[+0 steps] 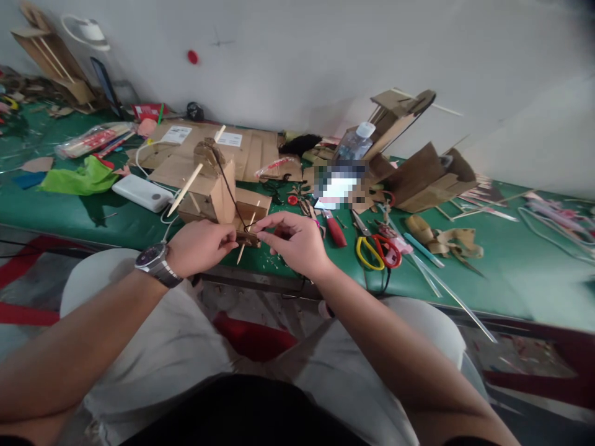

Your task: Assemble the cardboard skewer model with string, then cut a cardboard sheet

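A cardboard model [223,198] stands on the green surface in front of me, with wooden sticks through it as axles. A black cord [226,176] runs from its upper cardboard wheel [207,150] down to a small lower stick [253,215]. My right hand [297,241] pinches at the cord's lower end, beside that stick. My left hand [199,246], below a wristwatch [155,260], is closed with its fingertips against the front of the model's base; what lies between them is hidden.
Scissors [372,251] and a red-handled tool [335,229] lie right of my right hand. A lit phone [338,188] and a bottle [357,144] are behind them. A white power bank [143,192] lies left. More cardboard models [432,179] stand farther right.
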`<state>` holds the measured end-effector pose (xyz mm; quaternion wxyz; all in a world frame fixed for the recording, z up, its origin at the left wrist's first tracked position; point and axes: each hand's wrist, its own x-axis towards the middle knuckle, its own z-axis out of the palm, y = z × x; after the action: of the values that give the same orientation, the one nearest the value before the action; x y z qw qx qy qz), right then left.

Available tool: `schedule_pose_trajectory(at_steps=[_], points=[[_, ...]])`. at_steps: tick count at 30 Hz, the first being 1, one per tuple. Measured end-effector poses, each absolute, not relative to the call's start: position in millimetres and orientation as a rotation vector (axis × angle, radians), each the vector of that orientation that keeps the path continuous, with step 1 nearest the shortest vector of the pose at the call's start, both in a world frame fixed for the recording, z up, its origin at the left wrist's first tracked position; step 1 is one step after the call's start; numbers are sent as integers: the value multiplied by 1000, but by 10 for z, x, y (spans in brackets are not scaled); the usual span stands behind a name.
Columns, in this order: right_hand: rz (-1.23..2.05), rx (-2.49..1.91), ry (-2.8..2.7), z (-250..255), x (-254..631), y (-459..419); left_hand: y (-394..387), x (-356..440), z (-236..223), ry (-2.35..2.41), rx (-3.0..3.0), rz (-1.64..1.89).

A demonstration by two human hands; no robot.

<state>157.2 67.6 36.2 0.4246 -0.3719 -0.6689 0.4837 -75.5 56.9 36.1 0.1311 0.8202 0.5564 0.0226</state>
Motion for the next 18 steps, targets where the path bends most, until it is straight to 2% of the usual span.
schedule_pose_trajectory(at_steps=[3, 9, 18], points=[[1315, -903, -1614, 367, 1541, 684, 570, -746, 358, 1611, 2364, 2], [1454, -886, -1472, 315, 1495, 760, 553, -686, 369, 1655, 2347, 89], [1469, -880, -1414, 328, 1532, 786, 547, -657, 367, 1629, 2319, 208]])
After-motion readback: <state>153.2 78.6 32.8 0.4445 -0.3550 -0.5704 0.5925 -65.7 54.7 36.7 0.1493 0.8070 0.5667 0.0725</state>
